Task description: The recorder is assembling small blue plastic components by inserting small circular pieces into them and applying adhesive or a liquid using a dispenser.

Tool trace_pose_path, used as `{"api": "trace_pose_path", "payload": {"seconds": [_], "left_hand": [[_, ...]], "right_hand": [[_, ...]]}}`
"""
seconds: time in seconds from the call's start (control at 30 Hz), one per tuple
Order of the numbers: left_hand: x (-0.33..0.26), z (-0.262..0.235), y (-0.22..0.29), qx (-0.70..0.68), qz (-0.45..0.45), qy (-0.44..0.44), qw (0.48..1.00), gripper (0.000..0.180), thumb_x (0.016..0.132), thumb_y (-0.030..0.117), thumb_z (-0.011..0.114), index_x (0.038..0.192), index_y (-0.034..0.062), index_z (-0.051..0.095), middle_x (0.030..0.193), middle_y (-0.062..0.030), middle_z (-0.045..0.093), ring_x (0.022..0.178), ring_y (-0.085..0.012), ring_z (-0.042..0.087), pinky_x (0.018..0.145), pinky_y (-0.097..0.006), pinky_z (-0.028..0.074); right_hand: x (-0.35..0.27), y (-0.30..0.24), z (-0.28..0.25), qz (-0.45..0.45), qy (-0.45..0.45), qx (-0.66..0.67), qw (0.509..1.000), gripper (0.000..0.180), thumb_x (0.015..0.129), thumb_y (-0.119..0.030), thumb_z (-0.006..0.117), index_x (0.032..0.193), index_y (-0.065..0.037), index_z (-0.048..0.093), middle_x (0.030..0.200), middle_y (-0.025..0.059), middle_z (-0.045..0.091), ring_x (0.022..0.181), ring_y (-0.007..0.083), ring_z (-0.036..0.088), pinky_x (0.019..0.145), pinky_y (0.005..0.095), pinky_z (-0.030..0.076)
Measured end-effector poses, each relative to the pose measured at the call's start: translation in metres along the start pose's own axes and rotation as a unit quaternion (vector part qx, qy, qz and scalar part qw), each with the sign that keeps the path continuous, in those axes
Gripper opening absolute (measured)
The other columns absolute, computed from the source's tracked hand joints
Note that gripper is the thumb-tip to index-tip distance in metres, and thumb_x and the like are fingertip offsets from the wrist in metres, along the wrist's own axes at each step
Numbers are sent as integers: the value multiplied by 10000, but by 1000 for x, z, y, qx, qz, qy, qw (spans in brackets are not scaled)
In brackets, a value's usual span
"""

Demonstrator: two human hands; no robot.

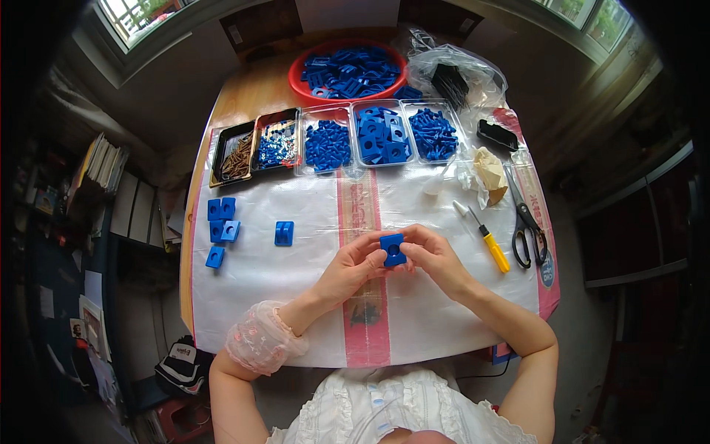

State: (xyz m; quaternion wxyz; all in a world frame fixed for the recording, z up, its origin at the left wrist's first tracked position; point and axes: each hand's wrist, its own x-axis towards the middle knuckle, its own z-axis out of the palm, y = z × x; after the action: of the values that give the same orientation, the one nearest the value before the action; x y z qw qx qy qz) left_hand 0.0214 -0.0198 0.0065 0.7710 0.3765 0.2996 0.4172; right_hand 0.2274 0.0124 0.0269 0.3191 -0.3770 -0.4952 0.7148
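Observation:
A square blue plastic piece with a round hole (393,249) is held between both hands above the middle of the covered table. My left hand (357,264) has its thumb and fingers closed on the piece's left side. On the opposite side my right hand (433,259) pinches the same piece, thumb near the hole. To the left, one blue part with raised ribs (284,233) lies alone. Several blue pieces with round holes (216,231) form a loose group farther left.
Across the back runs a row of trays holding brown screws (235,157), tiny parts (277,144), blue pegs (328,144) and blue plates (382,137). Behind stands a red basin (295,78). A yellow-handled screwdriver (494,248) and black scissors (526,229) lie at right.

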Motion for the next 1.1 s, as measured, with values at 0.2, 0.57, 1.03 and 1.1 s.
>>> {"api": "trace_pose_path", "payload": {"seconds": [0.2,0.57,1.03,1.1], "left_hand": [[1,-1,-1,67,17,10,998,399,1023,193,518,1400,77,458,1264,-79,591,1103,-196,633,943,-315,537],[-2,7,3,90,-16,40,995,379,1028,156,495,1394,66,463,1129,-122,660,915,-187,707,769,-259,602],[-2,4,3,109,-8,30,994,380,1029,192,504,1385,63,477,1017,-155,707,800,-184,727,671,-222,590],[-1,3,2,106,-8,29,994,375,1029,191,502,1382,65,483,1017,-155,707,795,-183,727,669,-222,590]], "right_hand": [[1,7,-3,-28,6,-17,999,240,955,-171,605,1137,-18,640,882,1,653,696,31,531,623,203,442],[-1,16,-8,-37,-3,-18,999,188,940,-103,619,1102,-14,658,901,-11,651,726,30,547,643,195,447],[-2,15,-12,-39,-13,-26,999,196,920,-108,645,1083,-2,666,880,1,661,736,38,568,660,201,461],[-1,15,-12,-41,-15,-25,999,194,918,-106,647,1081,-2,666,874,1,660,732,38,567,658,201,461]]}}
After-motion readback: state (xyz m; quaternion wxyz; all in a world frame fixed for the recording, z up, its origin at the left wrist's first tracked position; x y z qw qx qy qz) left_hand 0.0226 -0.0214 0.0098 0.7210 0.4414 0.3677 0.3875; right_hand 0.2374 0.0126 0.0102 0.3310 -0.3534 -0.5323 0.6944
